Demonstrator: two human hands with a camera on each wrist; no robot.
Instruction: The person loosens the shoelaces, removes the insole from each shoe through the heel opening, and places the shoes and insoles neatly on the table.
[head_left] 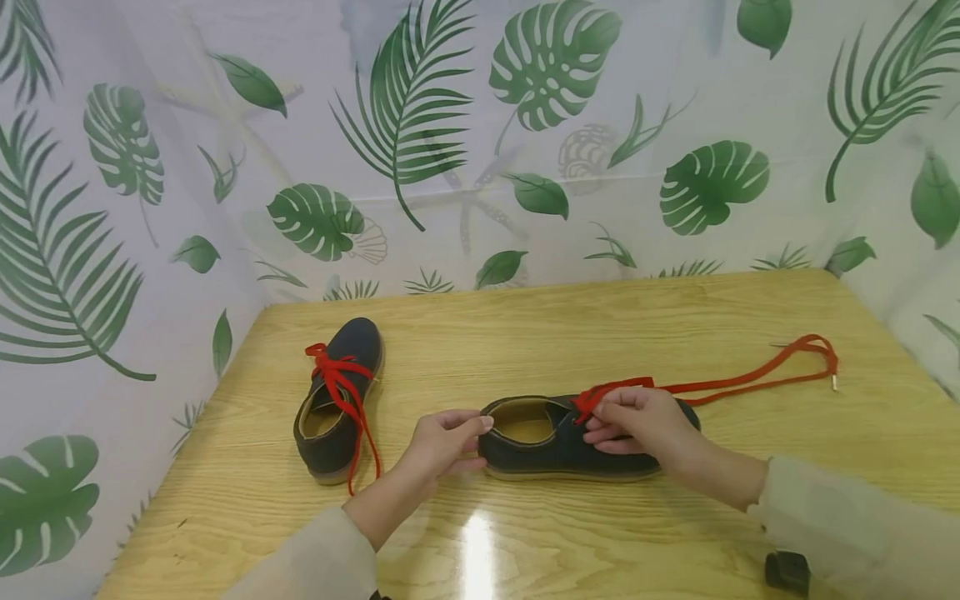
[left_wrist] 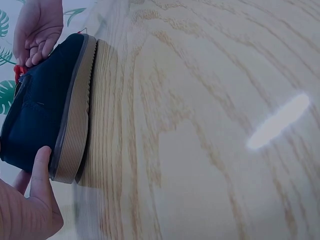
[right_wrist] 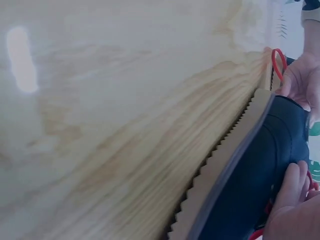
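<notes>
A dark navy shoe [head_left: 570,458] lies sole down on the wooden table, toe to the right, with a tan insole showing. At its heel, my left hand [head_left: 446,446] holds the back of the shoe between thumb and fingers. Over the tongue, my right hand [head_left: 645,425] pinches the red shoelace [head_left: 588,400], its other fingers resting against the shoe's side. From there, long ends of lace stretch right across the table and loop back. In the left wrist view, a finger of the left hand [left_wrist: 37,195] touches the heel just above the ribbed tan sole [left_wrist: 75,115].
A second navy shoe [head_left: 333,442] stands at the left, toe away from me, its red lace [head_left: 341,367] tied, with ends hanging beside it. Leaf-patterned cloth [head_left: 465,167] rises behind the wooden table [head_left: 465,333]. A small black object [head_left: 787,573] shows under the right sleeve.
</notes>
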